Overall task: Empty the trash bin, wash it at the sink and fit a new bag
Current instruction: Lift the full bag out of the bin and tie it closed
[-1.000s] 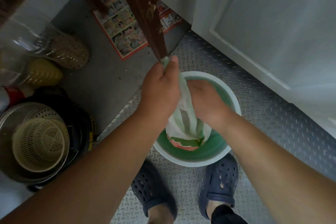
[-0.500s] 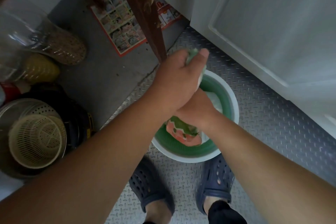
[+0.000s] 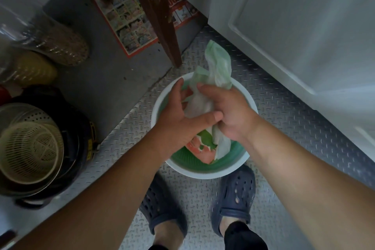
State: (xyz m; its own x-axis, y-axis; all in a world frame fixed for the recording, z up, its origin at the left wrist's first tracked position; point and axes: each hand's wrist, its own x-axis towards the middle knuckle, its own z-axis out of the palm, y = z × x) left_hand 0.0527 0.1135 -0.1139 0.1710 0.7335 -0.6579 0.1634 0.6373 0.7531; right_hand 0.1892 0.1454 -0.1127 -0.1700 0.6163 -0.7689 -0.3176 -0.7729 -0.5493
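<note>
Both hands [image 3: 203,115] apparently gripping bag [image 3: 218,67]

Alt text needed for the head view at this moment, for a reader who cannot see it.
Both hands gather the pale green plastic trash bag over a round white bin with green lining on the metal tread-plate floor: the right hand grips the bag's neck, the left hand holds its side. Dark blue perforated clogs stand just below.

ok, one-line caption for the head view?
Both hands, left and right, gather the green bag over the white bin on the floor.
</note>
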